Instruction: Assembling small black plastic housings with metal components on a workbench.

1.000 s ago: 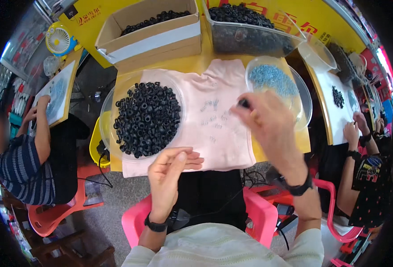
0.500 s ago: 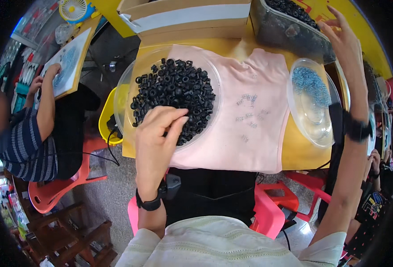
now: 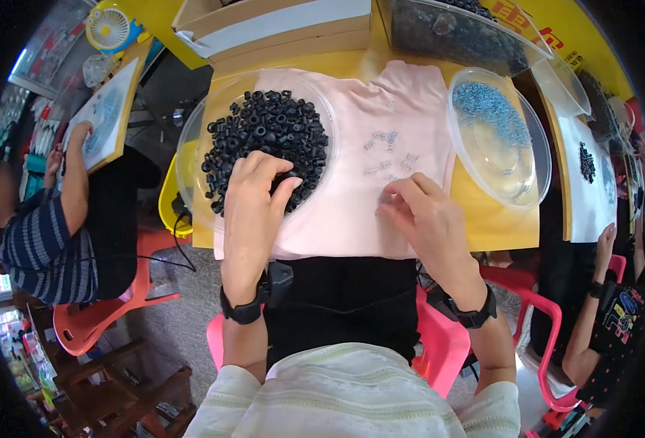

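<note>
A pile of small black ring-shaped parts (image 3: 268, 124) fills a round clear tray (image 3: 191, 139) on the left. My left hand (image 3: 253, 212) is at the pile's near edge, thumb and forefinger curled in a pinch; whether a black part is between the tips is hard to see. On the pink cloth (image 3: 322, 233) lie several small silvery pieces that look like springs (image 3: 384, 139). My right hand (image 3: 436, 226) hovers just on the near side of them, fingers bent together and slightly blurred, its grip hidden. An oval clear dish (image 3: 516, 182) on the right holds many bluish metal pieces (image 3: 487, 109).
A cardboard box (image 3: 279, 36) and a clear bin of black parts (image 3: 461, 36) stand along the table's far side. Left of the table is a yellow bucket (image 3: 169, 193). Co-workers sit at tables on both sides, one in a striped shirt (image 3: 48, 248).
My right hand has come down from beside the far bin to the cloth near the silvery pieces. My left hand stays at the black pile. The whole view has shifted slightly.
</note>
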`<state>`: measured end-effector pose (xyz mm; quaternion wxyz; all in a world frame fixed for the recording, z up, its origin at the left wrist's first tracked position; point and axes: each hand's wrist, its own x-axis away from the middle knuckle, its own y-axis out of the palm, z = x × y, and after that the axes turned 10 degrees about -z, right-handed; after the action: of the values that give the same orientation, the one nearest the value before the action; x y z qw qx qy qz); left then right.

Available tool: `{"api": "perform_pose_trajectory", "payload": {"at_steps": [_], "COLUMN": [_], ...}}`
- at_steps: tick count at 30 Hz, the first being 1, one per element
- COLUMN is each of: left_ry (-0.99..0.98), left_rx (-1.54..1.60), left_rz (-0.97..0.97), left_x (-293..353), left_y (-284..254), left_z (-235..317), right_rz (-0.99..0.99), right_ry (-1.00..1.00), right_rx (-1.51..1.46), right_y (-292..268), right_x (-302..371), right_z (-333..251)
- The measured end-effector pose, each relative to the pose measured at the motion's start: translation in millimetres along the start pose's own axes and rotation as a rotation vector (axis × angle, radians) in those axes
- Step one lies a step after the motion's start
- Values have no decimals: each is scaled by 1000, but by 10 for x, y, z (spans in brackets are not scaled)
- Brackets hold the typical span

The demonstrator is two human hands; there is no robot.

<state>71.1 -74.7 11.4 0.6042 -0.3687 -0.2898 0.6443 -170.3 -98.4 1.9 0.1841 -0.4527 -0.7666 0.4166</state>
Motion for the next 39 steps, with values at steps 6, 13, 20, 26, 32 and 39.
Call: {"api": "perform_pose_trajectory", "payload": {"at_steps": [6,13,20,26,32,39], "left_ry": [-157,66,5,13,-29,-224], "left_rx": [584,1389,1460,1571,1729,2024], "left_rz": [-6,-57,-108,-126,-202,-297], "left_x": [235,525,577,588,587,595], "left_y": [-93,166,315,333,319,457], "left_z": [224,367,583,599,603,636], "right_rz": [93,130,123,-17,-7,36], "right_ry": [-118,-46,77,156,180,73], "right_rx": [143,-137,-572,-828,-1102,-1082], "right_y": [105,75,-187,-302,-367,-303], "right_x": [37,126,277,347,331,302], "right_z": [15,55,-117,-302,-398,-423]}}
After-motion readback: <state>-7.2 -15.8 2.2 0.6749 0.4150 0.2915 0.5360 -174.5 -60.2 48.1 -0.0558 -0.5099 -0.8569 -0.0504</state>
